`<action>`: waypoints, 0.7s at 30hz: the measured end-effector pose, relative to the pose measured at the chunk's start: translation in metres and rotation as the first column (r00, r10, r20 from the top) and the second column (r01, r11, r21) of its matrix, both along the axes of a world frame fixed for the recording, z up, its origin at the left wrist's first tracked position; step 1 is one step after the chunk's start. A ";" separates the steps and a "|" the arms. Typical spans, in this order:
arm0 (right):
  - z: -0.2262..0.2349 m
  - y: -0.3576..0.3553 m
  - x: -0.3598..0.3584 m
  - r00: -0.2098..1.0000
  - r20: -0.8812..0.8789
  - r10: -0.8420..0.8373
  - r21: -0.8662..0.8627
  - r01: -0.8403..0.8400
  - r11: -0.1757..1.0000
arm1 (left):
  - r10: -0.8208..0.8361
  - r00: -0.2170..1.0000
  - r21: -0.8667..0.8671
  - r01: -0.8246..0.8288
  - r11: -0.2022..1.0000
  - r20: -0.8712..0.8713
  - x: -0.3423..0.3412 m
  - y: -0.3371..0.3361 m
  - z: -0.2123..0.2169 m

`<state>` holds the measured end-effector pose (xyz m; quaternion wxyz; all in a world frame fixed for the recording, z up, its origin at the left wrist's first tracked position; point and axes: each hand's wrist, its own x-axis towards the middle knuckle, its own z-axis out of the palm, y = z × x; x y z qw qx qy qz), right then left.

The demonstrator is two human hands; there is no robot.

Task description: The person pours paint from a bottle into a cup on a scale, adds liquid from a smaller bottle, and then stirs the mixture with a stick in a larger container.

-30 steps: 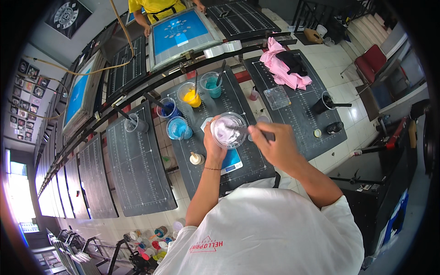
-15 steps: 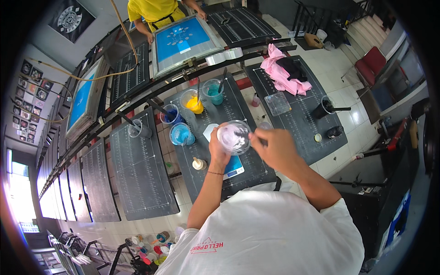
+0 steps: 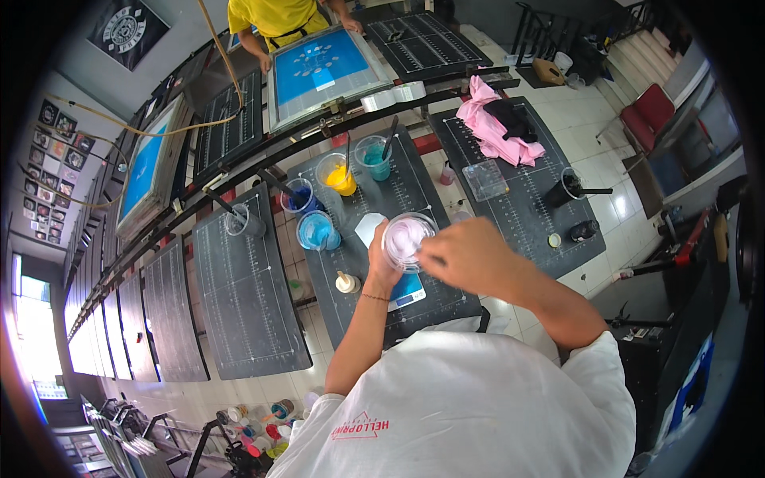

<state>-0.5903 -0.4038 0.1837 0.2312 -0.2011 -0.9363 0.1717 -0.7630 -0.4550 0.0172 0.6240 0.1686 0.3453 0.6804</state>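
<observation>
My left hand (image 3: pixel 382 265) is wrapped round a clear plastic cup (image 3: pixel 405 237) of pale pink, ink-like paste, tipped so that its inside shows. At the cup's right rim, the fingers of my right hand (image 3: pixel 466 256) are closed in a pinch; what they hold is hidden. Under the cup lies a small digital scale (image 3: pixel 408 293) with a blue top, partly covered by my left hand. A white piece of card (image 3: pixel 368 228) shows just behind that hand. Left of my wrist stands a little white pot (image 3: pixel 347 283) with a stick in it.
Cups of light blue (image 3: pixel 319 233), dark blue (image 3: pixel 300 197), yellow (image 3: pixel 339 175) and teal ink (image 3: pixel 373 159) stand beyond my hands. Pink cloth (image 3: pixel 502 131) lies on the right board. A co-worker in yellow (image 3: pixel 275 17) holds a blue-meshed printing screen (image 3: pixel 323 68) across the rail.
My right hand has swung slightly left and down along the cup. The cup has tilted a little, and its pink paste shows more evenly. My left hand keeps its grip.
</observation>
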 end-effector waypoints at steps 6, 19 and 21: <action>0.002 0.001 -0.007 0.995 0.059 -0.082 0.036 0.080 0.996 | -0.014 0.988 -0.096 0.029 0.995 0.151 -0.004 0.008 0.010; 0.001 0.001 -0.008 0.983 -0.008 -0.182 0.007 0.182 0.983 | 0.057 0.985 -0.142 -0.034 0.989 0.164 -0.003 0.010 0.013; 0.001 -0.002 -0.005 0.998 0.063 0.020 -0.015 -0.019 1.000 | 0.030 0.987 -0.106 -0.014 0.994 0.157 -0.002 0.008 0.007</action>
